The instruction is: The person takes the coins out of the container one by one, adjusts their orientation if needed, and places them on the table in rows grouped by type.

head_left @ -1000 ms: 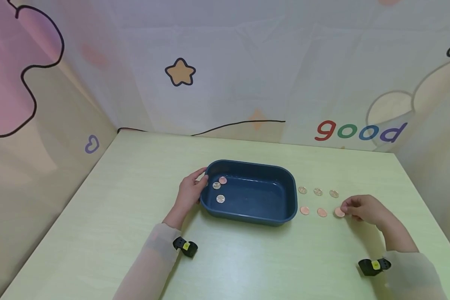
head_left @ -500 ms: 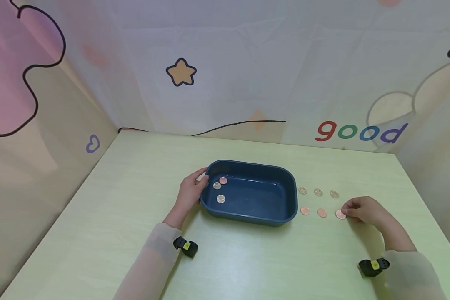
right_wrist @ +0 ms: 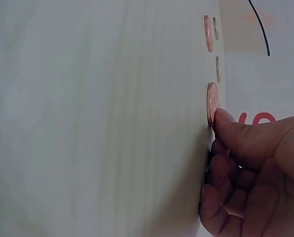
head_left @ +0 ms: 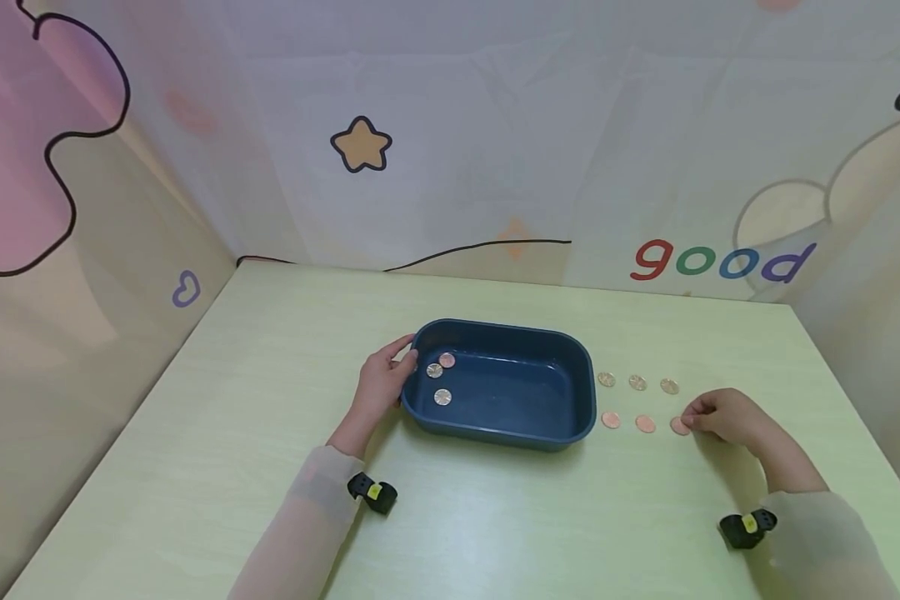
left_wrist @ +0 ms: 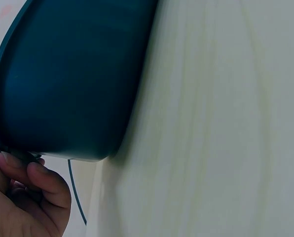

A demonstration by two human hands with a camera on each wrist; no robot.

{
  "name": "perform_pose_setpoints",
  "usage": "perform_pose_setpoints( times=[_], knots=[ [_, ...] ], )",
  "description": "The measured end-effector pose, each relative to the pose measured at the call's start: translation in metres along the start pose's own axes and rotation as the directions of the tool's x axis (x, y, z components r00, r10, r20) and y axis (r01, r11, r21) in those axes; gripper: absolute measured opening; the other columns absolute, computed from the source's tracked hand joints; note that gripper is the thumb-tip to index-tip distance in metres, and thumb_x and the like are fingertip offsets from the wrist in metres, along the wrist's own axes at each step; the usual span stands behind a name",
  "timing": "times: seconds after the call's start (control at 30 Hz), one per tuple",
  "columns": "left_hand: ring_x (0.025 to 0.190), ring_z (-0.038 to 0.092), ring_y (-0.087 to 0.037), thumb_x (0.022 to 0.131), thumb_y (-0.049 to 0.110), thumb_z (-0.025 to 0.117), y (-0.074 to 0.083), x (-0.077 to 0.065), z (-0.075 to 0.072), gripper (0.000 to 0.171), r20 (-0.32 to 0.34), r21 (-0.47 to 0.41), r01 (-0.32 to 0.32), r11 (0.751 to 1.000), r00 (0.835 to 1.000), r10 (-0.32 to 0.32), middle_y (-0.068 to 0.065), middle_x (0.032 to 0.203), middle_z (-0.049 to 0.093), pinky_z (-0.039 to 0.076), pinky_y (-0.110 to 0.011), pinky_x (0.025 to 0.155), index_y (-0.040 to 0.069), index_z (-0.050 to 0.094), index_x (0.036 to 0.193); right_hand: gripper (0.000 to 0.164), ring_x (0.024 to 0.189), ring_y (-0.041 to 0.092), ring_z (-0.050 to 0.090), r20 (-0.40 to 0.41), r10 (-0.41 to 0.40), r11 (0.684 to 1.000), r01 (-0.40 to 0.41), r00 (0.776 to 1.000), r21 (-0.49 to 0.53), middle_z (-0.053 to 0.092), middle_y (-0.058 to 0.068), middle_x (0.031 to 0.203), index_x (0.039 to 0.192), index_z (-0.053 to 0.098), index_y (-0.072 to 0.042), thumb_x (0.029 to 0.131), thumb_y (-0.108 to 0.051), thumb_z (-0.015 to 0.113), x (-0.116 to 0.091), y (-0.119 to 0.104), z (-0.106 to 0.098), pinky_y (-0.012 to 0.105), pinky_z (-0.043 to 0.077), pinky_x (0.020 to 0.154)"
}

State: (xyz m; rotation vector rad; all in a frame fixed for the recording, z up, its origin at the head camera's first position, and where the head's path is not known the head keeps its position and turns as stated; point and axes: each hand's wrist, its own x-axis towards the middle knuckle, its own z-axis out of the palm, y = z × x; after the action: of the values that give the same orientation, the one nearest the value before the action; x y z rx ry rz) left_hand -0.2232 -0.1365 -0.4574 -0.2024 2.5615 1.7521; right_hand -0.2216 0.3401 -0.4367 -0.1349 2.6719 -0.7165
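A dark blue rectangular tray point(head_left: 506, 400) sits mid-table in the head view. My left hand point(head_left: 378, 382) grips its left end, thumb over the rim and fingers curled beneath, as the left wrist view also shows. Inside lie a copper coin point(head_left: 447, 360) and two silvery coins point(head_left: 442, 397) toward the left. Right of the tray are two short rows of coins: pale gold ones behind, copper ones in front. My right hand point(head_left: 727, 414) pinches the rightmost copper coin point(right_wrist: 212, 103) at its near edge, with the thumb on its face; the hand hides part of it.
Two copper coins point(head_left: 645, 424) lie left of my right hand. Behind them is the row of pale gold coins point(head_left: 637, 382). A patterned cloth backdrop point(head_left: 495, 150) rises at the table's back edge, with cloth at both sides.
My right hand and the copper coin at its fingertips have shifted only very slightly. The left hand and the tray have stayed in place.
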Motion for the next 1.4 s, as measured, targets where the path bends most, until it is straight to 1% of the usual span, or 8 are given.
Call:
perform_pose_setpoints(
  times=[0.23,0.4,0.63,0.73,0.9,1.03,1.2,1.4],
  knots=[
    [0.04,0.039,-0.008,0.105,0.02,0.056,0.001,0.0,0.0,0.044,-0.003,0.006,-0.001,1.0,1.0,0.001,0.006,0.053,0.04,0.036,-0.02,0.043,0.008,0.055,0.147,0.022,0.079,0.019,0.049,-0.003,-0.001,1.0,0.001,1.0,-0.025,0.061,0.013,0.086,0.096,0.067,0.011,0.099,-0.011,0.064,0.002,-0.002,-0.001,0.031,0.04,0.069],
    [0.04,0.04,-0.009,0.105,0.021,0.056,-0.002,0.0,-0.001,0.044,0.0,0.005,0.014,1.0,1.0,-0.014,0.006,0.053,0.041,0.037,-0.02,0.043,0.009,0.055,0.147,0.02,0.08,0.02,0.05,0.008,0.006,0.999,-0.006,1.0,-0.036,0.061,0.013,0.086,0.096,0.067,0.01,0.098,-0.01,0.064,0.004,-0.002,0.001,0.031,0.041,0.069],
    [0.039,0.039,-0.009,0.104,0.02,0.057,-0.002,-0.001,-0.001,0.044,-0.007,0.006,0.007,1.0,1.0,-0.007,0.006,0.052,0.04,0.036,-0.02,0.043,0.008,0.055,0.147,0.02,0.08,0.022,0.051,0.007,0.004,0.999,-0.004,1.0,-0.047,0.06,0.015,0.086,0.096,0.066,0.01,0.098,-0.01,0.065,0.004,-0.001,0.002,0.031,0.04,0.069],
    [0.039,0.039,-0.009,0.104,0.021,0.057,-0.002,-0.002,0.0,0.044,-0.003,0.007,0.011,1.0,1.0,-0.011,0.006,0.053,0.04,0.037,-0.02,0.043,0.008,0.055,0.147,0.019,0.081,0.021,0.051,0.023,0.011,0.999,-0.011,1.0,-0.033,0.061,0.014,0.087,0.097,0.066,0.009,0.098,-0.009,0.063,0.004,0.0,0.002,0.03,0.041,0.069],
    [0.039,0.039,-0.008,0.104,0.02,0.057,-0.002,-0.001,0.001,0.044,-0.001,0.011,0.005,1.0,1.0,-0.005,0.006,0.052,0.041,0.037,-0.02,0.043,0.008,0.056,0.147,0.021,0.081,0.017,0.05,0.094,0.015,0.999,-0.02,0.995,0.049,0.062,0.006,0.089,0.103,0.065,0.009,0.1,-0.01,0.06,0.002,-0.001,-0.005,0.028,0.044,0.067],
    [0.038,0.039,-0.008,0.104,0.02,0.057,-0.002,0.0,0.001,0.044,-0.004,0.017,0.004,1.0,1.0,-0.004,0.006,0.052,0.041,0.037,-0.019,0.042,0.008,0.056,0.147,0.025,0.085,0.02,0.054,0.112,-0.011,0.998,0.004,0.994,0.063,0.065,0.008,0.094,0.108,0.063,0.009,0.102,-0.015,0.06,0.002,-0.011,-0.015,0.03,0.048,0.07],
    [0.038,0.039,-0.008,0.105,0.021,0.056,-0.002,0.0,0.0,0.044,-0.004,0.018,0.014,1.0,1.0,-0.014,0.006,0.052,0.04,0.037,-0.02,0.042,0.009,0.056,0.147,0.03,0.089,0.024,0.057,0.073,-0.049,0.998,0.047,0.996,0.028,0.065,0.015,0.099,0.113,0.062,0.009,0.103,-0.019,0.061,0.001,-0.034,-0.026,0.032,0.05,0.073],
    [0.038,0.039,-0.008,0.104,0.021,0.057,-0.001,0.001,0.0,0.044,-0.009,0.017,0.006,1.0,1.0,-0.005,0.006,0.052,0.04,0.037,-0.02,0.042,0.008,0.056,0.146,0.026,0.086,0.02,0.056,0.011,-0.142,0.99,0.142,0.99,-0.004,0.066,0.013,0.095,0.111,0.064,0.007,0.102,-0.017,0.061,0.002,-0.064,-0.033,0.031,0.048,0.071]
  ],
)
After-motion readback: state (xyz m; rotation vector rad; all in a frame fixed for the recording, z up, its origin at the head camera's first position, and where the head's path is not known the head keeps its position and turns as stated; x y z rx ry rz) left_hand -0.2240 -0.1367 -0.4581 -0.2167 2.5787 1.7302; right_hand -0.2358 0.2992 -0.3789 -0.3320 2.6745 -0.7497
